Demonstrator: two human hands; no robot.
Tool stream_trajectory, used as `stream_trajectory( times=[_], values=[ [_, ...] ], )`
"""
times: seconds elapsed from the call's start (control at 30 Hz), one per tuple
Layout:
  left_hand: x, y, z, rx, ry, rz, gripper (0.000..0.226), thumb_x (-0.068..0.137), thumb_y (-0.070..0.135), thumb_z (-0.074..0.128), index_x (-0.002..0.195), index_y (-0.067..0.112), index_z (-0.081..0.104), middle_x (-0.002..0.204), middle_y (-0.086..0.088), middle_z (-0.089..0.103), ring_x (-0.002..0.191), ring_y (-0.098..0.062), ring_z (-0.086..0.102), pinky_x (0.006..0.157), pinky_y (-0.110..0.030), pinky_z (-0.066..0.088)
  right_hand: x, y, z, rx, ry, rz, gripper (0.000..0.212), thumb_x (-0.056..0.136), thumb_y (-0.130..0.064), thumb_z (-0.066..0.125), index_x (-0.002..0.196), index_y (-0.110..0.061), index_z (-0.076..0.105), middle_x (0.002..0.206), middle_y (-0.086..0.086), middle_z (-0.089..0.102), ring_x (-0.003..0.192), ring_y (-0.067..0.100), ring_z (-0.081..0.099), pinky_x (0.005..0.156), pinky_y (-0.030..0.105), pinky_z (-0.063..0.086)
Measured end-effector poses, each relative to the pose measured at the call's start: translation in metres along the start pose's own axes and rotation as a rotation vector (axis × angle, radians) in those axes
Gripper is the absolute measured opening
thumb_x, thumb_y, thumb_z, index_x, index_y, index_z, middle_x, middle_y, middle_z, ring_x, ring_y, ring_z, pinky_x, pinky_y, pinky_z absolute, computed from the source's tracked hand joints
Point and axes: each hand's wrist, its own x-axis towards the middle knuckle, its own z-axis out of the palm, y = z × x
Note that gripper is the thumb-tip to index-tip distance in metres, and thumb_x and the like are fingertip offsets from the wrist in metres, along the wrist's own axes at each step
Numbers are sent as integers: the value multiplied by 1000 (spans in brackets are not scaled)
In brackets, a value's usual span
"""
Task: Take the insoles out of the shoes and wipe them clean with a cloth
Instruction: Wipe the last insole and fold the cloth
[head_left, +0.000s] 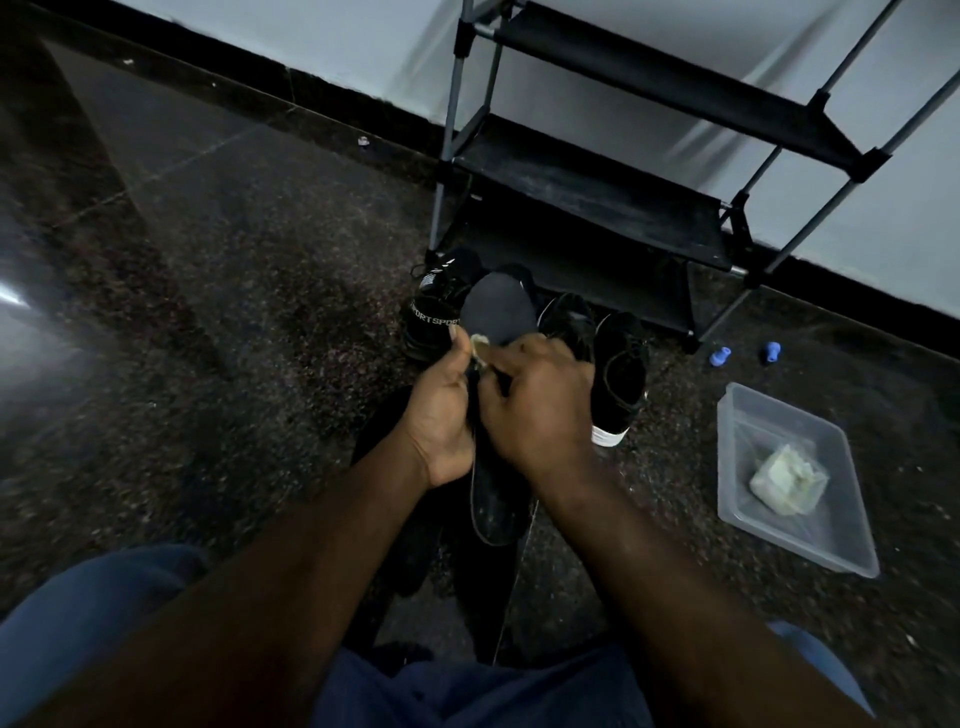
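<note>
Seen from my remote station: just in front of the black metal-framed shoe rack (587, 208), the left hand (441, 415) and right hand (535, 410) meet over a dark grey oval-toed insole (501, 312), held toe-up above the black lace-up shoes (621, 374) lined along the rack's foot. The left grip is wrapped round the insole's middle. The right grip is curled on a small pale cloth (480, 345) pressed to the insole's face. I judge the insole light and floppy, likely to buckle under rubbing, so I would hold it at the waist or heel and support it from behind while wiping toward the toe. To the rack's right, on the dark speckled floor, sits a clear plastic tub (748, 410) holding a pale wad (787, 480).
</note>
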Motion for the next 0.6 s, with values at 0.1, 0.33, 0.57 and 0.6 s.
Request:
stream_trajectory(
  times=[0.1, 0.33, 0.57, 0.6],
  values=[
    [3, 3, -12, -69, 0, -19, 83, 101, 72, 28, 142, 6, 58, 139, -18, 64, 128, -27, 64, 96, -35, 58, -20, -7, 10, -7, -69, -66, 39, 80, -37, 46, 99, -30, 80, 81, -1, 63, 83, 28, 60, 71, 42, 45],
    [6, 5, -8, -82, -20, -40, 79, 102, 70, 27, 136, 7, 62, 138, -19, 65, 125, -30, 65, 99, -39, 57, -21, 23, -13, 50, -63, -140, 27, 85, -38, 57, 97, -34, 81, 82, -7, 70, 83, 24, 66, 74, 42, 49],
    [-1, 2, -2, -90, -64, -50, 72, 105, 64, 26, 141, 11, 60, 136, -13, 67, 123, -25, 67, 98, -37, 57, 4, 24, -5, -58, 19, -32, 35, 82, -32, 58, 110, -30, 79, 86, 1, 65, 85, 32, 64, 74, 43, 44],
    [-1, 4, -4, -89, -48, -42, 73, 105, 65, 26, 142, 11, 59, 138, -14, 66, 125, -26, 66, 99, -38, 56, -3, 22, 0, -52, 2, -51, 35, 82, -31, 57, 110, -31, 78, 86, 1, 65, 85, 31, 63, 74, 42, 44]
  ],
)
